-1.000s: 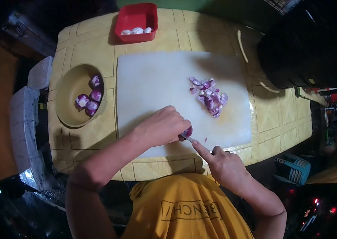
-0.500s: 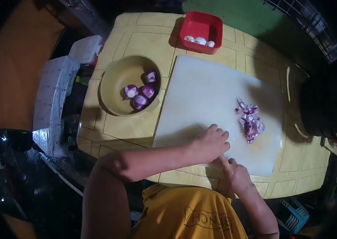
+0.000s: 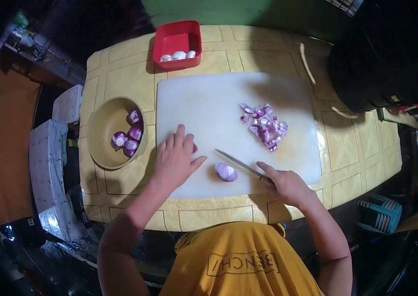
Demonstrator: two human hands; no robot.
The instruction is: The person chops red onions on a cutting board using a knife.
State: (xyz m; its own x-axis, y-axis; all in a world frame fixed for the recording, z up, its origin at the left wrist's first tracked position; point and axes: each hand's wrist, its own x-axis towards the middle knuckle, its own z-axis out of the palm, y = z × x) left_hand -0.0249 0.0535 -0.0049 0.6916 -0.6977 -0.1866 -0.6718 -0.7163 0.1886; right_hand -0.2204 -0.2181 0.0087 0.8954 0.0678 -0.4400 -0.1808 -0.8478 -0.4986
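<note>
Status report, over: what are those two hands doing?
Right hand holding knife. Left hand open, beside purple piece. Cut onion on board, between hands. Chopped pile clear of blade.

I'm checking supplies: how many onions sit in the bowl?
4 in the bowl: top onion by the right wall, middle onion beside it, left onion and bottom onion. None seems hidden.

Chopping board (image 3: 204, 108): plain milky white
Onion pieces (image 3: 265, 129): purple and white
Cut onion (image 3: 226, 172): pale lilac, fine purple lines
Tablecloth (image 3: 120, 79): yellow, dark-lined rectangles
Square tub (image 3: 179, 43): bright red
Shirt (image 3: 238, 246): mustard, dark lettering
</note>
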